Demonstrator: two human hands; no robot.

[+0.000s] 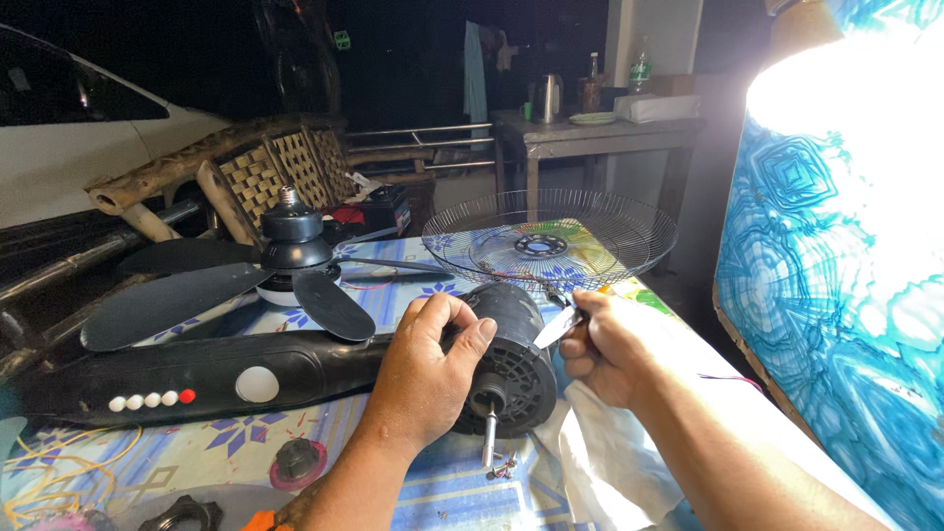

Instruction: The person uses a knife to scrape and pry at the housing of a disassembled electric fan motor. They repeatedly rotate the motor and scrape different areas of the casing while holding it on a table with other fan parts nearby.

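A black electric fan motor housing (pixel 511 369) lies on its side on the patterned tablecloth, its metal shaft (pixel 489 447) pointing toward me. My left hand (pixel 428 369) rests over the top of the housing and grips it. My right hand (pixel 605 349) holds a small metal tool (pixel 557 324), its tip against the housing's right side. The fan's long black stand body (pixel 197 379), with a white knob and a row of white and red buttons, stretches away to the left.
A black fan blade assembly (pixel 285 270) stands behind the stand. A wire fan guard (pixel 551 241) lies at the table's far end. Loose screws (pixel 503 470), a round cap (pixel 297 460) and a black nut (pixel 182 513) lie near the front. White cloth (pixel 600 452) is under my right wrist.
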